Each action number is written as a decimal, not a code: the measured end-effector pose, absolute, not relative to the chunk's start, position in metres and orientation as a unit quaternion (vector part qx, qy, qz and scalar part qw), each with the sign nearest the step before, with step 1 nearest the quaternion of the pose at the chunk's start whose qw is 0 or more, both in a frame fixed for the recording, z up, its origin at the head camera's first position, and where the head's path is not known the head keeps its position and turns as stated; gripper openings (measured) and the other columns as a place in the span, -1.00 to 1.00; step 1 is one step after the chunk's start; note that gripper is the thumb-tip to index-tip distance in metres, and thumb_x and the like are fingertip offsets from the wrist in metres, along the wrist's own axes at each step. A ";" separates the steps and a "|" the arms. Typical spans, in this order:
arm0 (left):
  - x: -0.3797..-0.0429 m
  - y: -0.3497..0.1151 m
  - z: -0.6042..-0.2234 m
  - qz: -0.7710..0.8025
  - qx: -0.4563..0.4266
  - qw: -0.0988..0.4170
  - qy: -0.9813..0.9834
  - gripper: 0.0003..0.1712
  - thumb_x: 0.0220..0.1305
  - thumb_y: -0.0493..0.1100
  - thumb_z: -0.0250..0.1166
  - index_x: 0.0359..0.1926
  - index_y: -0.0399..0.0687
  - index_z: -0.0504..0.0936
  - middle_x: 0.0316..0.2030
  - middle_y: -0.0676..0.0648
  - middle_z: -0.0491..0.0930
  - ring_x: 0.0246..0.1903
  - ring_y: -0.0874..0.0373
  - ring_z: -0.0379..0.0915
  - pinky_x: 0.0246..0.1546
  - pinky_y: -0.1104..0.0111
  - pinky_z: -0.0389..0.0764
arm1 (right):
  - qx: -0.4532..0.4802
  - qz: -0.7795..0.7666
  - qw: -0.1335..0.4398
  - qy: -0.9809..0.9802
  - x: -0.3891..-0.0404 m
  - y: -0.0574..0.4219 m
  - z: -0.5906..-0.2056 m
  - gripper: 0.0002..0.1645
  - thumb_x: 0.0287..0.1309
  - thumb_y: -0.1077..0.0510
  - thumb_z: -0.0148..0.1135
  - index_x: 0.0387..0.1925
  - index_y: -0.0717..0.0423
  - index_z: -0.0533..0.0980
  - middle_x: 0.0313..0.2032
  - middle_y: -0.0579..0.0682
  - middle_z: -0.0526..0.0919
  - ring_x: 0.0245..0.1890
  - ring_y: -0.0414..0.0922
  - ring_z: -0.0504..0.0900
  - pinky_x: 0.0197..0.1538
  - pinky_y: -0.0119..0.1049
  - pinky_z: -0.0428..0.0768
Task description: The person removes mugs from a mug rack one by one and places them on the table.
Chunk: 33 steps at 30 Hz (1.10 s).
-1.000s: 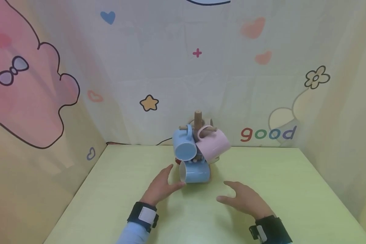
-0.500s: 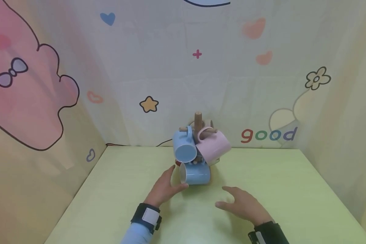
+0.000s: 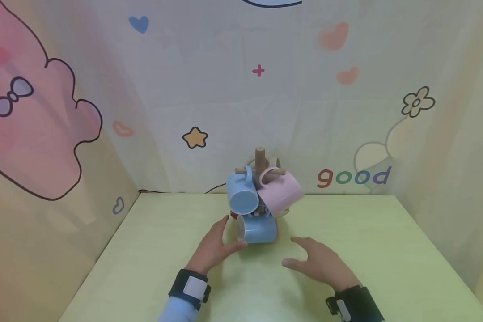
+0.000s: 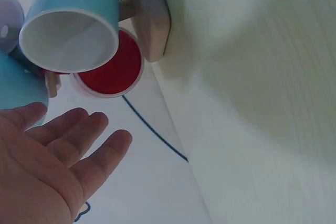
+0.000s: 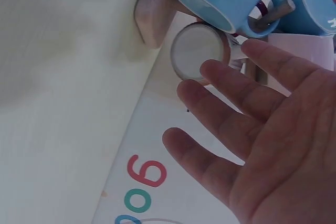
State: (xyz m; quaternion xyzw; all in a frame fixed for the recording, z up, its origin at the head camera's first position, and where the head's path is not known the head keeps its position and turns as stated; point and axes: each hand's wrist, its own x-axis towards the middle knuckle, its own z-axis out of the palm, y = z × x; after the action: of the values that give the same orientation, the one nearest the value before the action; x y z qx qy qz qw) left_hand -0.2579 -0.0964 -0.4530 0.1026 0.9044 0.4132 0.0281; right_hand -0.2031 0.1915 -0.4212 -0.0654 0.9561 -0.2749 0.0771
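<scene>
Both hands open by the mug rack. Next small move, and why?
Probably ease the right hand inward toward the closed end of the lower blue mug: that hand is open and well apart from the mug, while the left hand, also open, is close beside the mug's mouth.

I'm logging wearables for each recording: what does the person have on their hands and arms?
The left hand and right hand are bare, without gloves. Each wrist wears a black band: the left band has a broad whitish patch, the right band a narrower one. A light-blue sleeve shows below the left band.
</scene>
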 end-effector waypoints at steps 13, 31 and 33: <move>-0.244 -0.103 -0.420 0.347 0.106 0.071 0.929 0.13 0.05 0.40 0.39 0.46 -0.15 0.24 0.40 -0.26 0.26 0.36 -0.23 0.20 0.25 -0.17 0.30 | -0.081 -0.264 0.072 0.958 -0.207 0.191 -0.404 0.04 0.03 -0.47 0.29 0.36 0.09 0.38 0.28 0.19 0.46 0.30 0.24 0.37 0.22 0.26 0.37; -0.235 -0.109 -0.404 0.314 0.119 0.092 0.938 0.12 0.03 0.43 0.38 0.43 -0.16 0.31 0.35 -0.27 0.33 0.32 -0.22 0.27 0.21 -0.14 0.36 | -0.073 -0.280 0.046 0.956 -0.230 0.199 -0.366 0.18 0.11 -0.53 0.14 0.45 0.22 0.19 0.31 0.28 0.41 0.26 0.26 0.43 0.17 0.24 0.42; -0.235 -0.109 -0.404 0.312 0.117 0.092 0.938 0.12 0.02 0.43 0.38 0.43 -0.16 0.31 0.35 -0.27 0.33 0.32 -0.23 0.27 0.21 -0.14 0.36 | -0.070 -0.289 0.038 0.954 -0.235 0.200 -0.363 0.20 0.13 -0.54 0.11 0.48 0.23 0.15 0.31 0.30 0.40 0.26 0.27 0.42 0.16 0.24 0.44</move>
State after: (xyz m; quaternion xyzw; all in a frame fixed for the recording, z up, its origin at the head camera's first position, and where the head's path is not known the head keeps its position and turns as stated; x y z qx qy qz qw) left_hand -0.2348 -0.1093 -0.4044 0.1172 0.9384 0.3119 0.0917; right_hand -0.2346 0.2002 -0.3629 -0.0698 0.9540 -0.2892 0.0381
